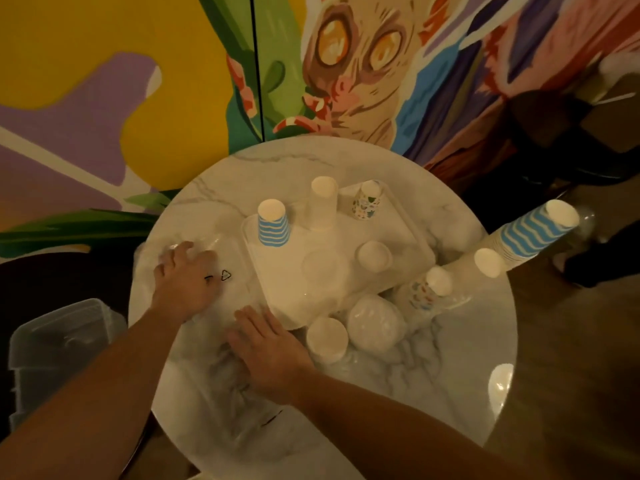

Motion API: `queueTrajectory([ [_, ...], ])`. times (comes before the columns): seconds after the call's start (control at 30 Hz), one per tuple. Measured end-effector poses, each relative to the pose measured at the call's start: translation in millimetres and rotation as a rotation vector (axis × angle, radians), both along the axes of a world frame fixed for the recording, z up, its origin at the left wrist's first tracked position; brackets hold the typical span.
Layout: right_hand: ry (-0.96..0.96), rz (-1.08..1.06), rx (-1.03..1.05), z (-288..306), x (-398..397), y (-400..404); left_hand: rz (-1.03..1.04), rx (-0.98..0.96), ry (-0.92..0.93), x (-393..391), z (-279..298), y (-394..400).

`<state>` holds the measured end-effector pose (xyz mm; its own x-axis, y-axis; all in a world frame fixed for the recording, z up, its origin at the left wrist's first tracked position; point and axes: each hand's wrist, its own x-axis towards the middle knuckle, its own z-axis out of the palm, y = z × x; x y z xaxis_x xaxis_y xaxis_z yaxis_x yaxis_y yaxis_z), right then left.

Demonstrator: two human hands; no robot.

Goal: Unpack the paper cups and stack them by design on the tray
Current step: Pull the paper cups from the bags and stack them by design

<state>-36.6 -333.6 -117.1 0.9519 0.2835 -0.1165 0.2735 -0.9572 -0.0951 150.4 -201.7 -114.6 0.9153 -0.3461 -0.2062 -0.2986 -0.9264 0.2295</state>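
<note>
A white tray (412, 233) lies on the round marble table (433, 368). On it stand upside down a blue-striped cup (273, 225), a plain white cup (323, 204), a multicoloured patterned cup (367, 200) and a short white cup (374, 256). A long blue-striped stack (530, 233), a white stack (485, 263) and a patterned stack (427, 289) lean at the tray's right. My left hand (185, 282) rests on clear plastic wrap (225, 258) left of the tray. My right hand (268, 351) lies flat on crumpled wrap, fingers straight.
More white cups (327, 339) and a wrapped bundle (375, 322) sit in front of the tray. A clear plastic bin (59, 344) stands low at the left. A painted wall is behind the table; a dark chair (554, 133) is at the right.
</note>
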Motion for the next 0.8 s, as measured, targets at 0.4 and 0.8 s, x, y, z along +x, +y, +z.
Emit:
queueTrajectory([
  [0.4, -0.433, -0.561, 0.997, 135, -96, -123, 0.005, -0.861, -0.213, -83, 94, -91],
  [0.8, 0.181, -1.281, 1.018, 57, -167, -255, -0.549, -0.292, 0.208, -185, 113, -268],
])
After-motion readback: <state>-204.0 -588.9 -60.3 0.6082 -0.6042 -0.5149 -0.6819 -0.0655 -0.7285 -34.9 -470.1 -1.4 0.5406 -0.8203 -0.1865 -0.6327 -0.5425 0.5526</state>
